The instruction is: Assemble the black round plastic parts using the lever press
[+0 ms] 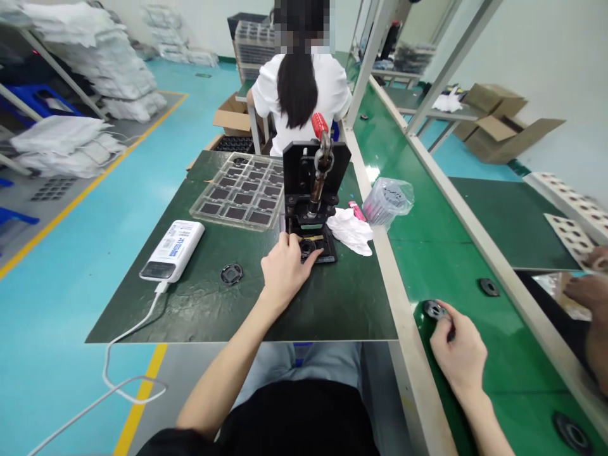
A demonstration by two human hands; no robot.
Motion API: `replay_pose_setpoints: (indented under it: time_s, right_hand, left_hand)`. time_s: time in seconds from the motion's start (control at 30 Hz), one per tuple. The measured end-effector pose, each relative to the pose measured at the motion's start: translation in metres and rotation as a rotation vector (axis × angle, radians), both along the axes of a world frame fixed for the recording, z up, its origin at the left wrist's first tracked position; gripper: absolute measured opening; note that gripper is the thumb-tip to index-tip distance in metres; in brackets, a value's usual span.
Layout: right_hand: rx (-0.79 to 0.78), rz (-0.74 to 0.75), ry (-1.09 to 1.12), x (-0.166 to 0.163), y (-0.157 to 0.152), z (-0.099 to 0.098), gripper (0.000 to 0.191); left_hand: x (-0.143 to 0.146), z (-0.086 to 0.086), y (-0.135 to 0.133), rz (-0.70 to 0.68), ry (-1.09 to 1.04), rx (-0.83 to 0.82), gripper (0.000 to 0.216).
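Observation:
My left hand rests on the dark green mat, fingers pinched on a black ring part sitting on the base of a small black hand press with a red-knobbed lever. My right hand lies on the green conveyor belt, fingers closed on another black round part. A further black part lies loose on the mat left of my left hand.
A clear tray of dark parts, a white power bank with cable, a white cloth and a plastic bag surround the press. More black parts ride the belt. A person sits ahead; another person's hands work at right.

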State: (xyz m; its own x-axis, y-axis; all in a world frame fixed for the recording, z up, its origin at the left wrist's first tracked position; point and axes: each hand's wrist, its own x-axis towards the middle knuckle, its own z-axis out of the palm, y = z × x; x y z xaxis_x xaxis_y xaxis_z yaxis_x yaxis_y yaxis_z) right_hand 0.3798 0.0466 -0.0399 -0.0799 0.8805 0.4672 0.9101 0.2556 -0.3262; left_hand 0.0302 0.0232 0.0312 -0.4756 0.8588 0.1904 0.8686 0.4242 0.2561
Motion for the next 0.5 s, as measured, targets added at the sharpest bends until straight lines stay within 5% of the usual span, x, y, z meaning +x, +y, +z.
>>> replay_pose_setpoints:
  time_s: [0.23,0.5]
  right_hand:
    - [-0.144,-0.037,-0.081,0.003,0.008,-0.004,0.086]
    - [-0.193,-0.079,-0.095,0.015,-0.016,0.007,0.098]
  left_hand:
    - [0.005,-0.011,-0.010,0.028,-0.090,0.071,0.056]
    - [-0.014,-0.031,-0.034,-0.178,-0.162,0.209,0.036]
